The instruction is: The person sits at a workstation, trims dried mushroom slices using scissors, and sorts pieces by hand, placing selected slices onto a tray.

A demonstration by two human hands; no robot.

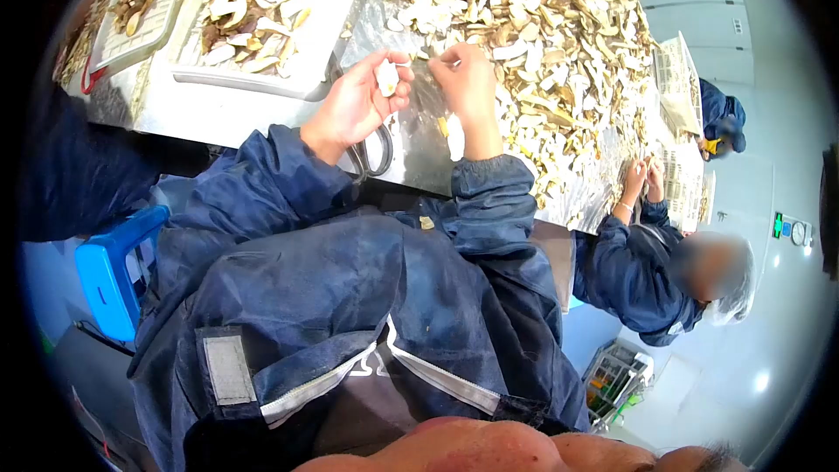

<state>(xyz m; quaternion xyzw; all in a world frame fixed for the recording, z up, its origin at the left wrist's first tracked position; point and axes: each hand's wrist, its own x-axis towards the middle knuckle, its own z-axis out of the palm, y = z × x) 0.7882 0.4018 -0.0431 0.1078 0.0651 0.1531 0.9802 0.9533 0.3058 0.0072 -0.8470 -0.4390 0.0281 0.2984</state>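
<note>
My left hand is turned palm up above the metal table and holds a pale mushroom slice against its curled fingers. To its right my right hand is bent downward with its fingers curled near the edge of the mushroom pile; what its fingertips hold, if anything, is hidden. Another pale slice lies beside my right wrist. Scissors with a dark handle rest on the table just below my left hand.
A white tray of slices stands at the upper left, beside another tray. Co-workers are at the right, one with hands at the pile near white baskets. A blue stool stands lower left.
</note>
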